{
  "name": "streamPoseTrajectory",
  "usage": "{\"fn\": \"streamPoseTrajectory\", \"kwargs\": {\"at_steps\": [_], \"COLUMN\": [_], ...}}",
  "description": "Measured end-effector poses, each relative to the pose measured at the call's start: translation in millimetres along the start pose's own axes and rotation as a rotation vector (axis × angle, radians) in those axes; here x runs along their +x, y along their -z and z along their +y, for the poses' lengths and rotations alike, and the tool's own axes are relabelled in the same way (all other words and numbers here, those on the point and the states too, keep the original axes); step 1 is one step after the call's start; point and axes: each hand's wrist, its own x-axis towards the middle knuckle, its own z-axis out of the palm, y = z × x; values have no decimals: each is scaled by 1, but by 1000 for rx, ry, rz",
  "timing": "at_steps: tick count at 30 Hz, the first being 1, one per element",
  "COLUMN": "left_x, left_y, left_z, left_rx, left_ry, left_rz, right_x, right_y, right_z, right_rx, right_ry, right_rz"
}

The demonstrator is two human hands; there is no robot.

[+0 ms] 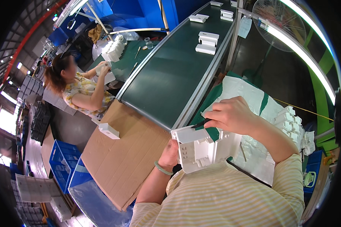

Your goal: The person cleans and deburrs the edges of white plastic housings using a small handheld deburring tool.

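My left hand (169,155), with a pale green bangle at its wrist, grips the left edge of a white plastic housing (225,147). The housing is tilted, its ribbed, slotted inner side facing up, close in front of my striped shirt. Above its far edge, my right hand (229,115) pinches a slim, dark-handled tool (200,123). The tool points left, toward the housing's upper left corner; its tip is too small to make out, and I cannot tell whether it touches the plastic.
A green conveyor belt (170,83) carries several white parts (207,43). One white piece (109,131) lies on brown cardboard (129,155). White parts (288,123) are stacked right, beside a white sheet (236,90). Across the belt, a co-worker (85,92) handles a white part. Blue crate (62,162), left.
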Motion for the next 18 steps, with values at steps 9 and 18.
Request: {"fn": "streamPoseTrajectory", "kwargs": {"at_steps": [9,18], "left_x": [2,6], "left_y": [-5,13], "left_z": [8,-18], "left_rx": [138,-643], "left_ry": [11,46], "left_rz": [-192,-315], "right_x": [-1,-11], "right_y": [0,-32], "right_z": [29,19], "right_rx": [-160,920], "right_ry": [-339,-302], "right_rz": [119,-168]}}
